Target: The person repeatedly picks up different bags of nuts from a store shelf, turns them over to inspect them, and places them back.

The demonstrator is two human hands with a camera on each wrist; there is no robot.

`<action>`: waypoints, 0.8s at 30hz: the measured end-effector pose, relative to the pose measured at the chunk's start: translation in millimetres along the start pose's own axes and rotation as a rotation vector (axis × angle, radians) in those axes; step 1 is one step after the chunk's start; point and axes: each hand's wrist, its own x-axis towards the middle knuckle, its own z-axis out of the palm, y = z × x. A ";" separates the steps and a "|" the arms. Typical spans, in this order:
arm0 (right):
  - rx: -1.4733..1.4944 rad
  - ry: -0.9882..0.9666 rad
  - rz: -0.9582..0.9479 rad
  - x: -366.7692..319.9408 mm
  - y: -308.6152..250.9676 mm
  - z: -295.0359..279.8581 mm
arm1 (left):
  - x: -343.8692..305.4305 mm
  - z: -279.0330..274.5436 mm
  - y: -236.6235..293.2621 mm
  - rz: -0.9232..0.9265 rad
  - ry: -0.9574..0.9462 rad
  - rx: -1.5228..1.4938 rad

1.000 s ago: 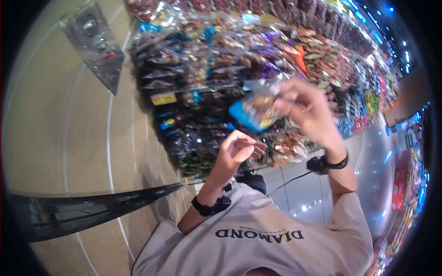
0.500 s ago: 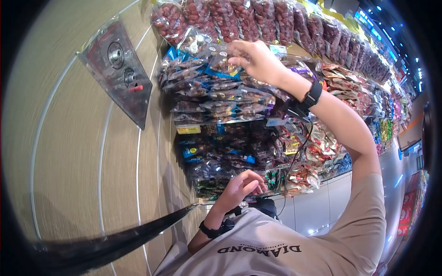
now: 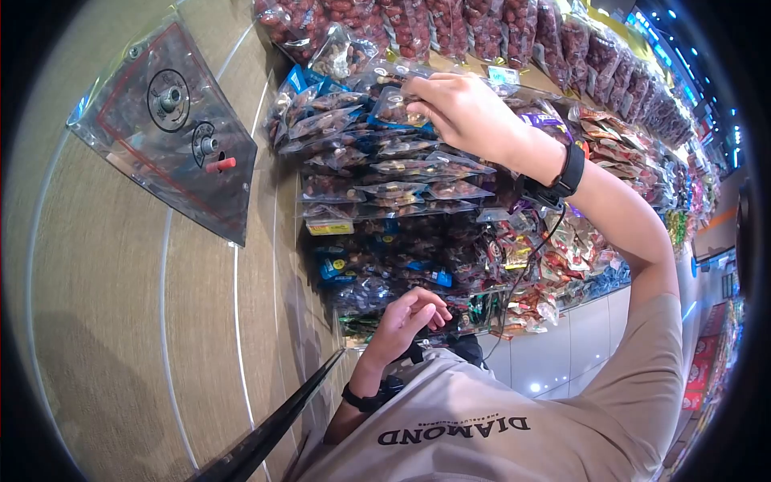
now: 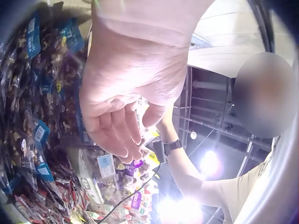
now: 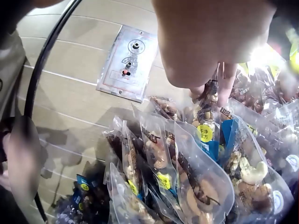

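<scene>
My right hand (image 3: 470, 112) is at the upper shelf row, its fingers pinching the top of a clear bag of mixed nuts (image 5: 205, 128) with a blue strip and a round yellow label. Packed bags of nuts (image 5: 203, 186) stand close around it in the right wrist view, cashews showing in one. Low in front of the shirt hangs my left hand (image 3: 401, 321), fingers loosely curled and holding nothing. In the left wrist view that hand (image 4: 135, 88) overlaps the shelf of bagged nuts (image 4: 51, 88) beyond it.
On the left wall (image 3: 104, 265) is a metal plate (image 3: 181, 128) with two round fittings and a red knob. Large bags of red dried fruit (image 3: 401, 28) line the top tier. Red-and-white packets (image 3: 566, 249) fill the right side. A cable (image 3: 530, 261) hangs from my right wrist.
My right hand carried the bag of nuts from in front of the chest up and away to the upper shelf row. The left hand stays low, loosely curled.
</scene>
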 end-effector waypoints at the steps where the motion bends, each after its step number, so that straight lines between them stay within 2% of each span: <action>1: 0.005 0.012 -0.021 -0.6 0.1 0.9 | 0.3 -0.7 -0.1 -0.001 0.000 -0.003; 5: 0.001 0.011 -0.046 -0.2 -1.4 5.0 | 0.2 -0.8 -0.7 -0.018 0.026 0.008; 7: -0.029 -0.103 0.003 2.0 -2.4 7.4 | -0.7 0.3 0.6 -0.019 0.035 0.032; 11: -0.096 -0.194 0.079 6.5 4.3 23.0 | -2.1 0.1 -5.3 -0.015 0.044 0.025; 12: -0.094 -0.195 0.076 9.0 9.0 26.7 | -2.6 0.5 -5.9 -0.020 0.049 0.031; 14: -0.090 -0.049 -0.134 15.2 18.1 34.0 | -3.8 1.4 -6.6 -0.025 0.058 0.038; 21: -0.156 -0.076 -0.141 20.1 20.1 36.3 | -2.9 5.9 -9.8 -0.026 0.048 0.009; 24: 0.023 -0.062 -0.058 24.1 13.5 3.4 | -3.3 5.2 -14.1 -0.013 0.047 0.016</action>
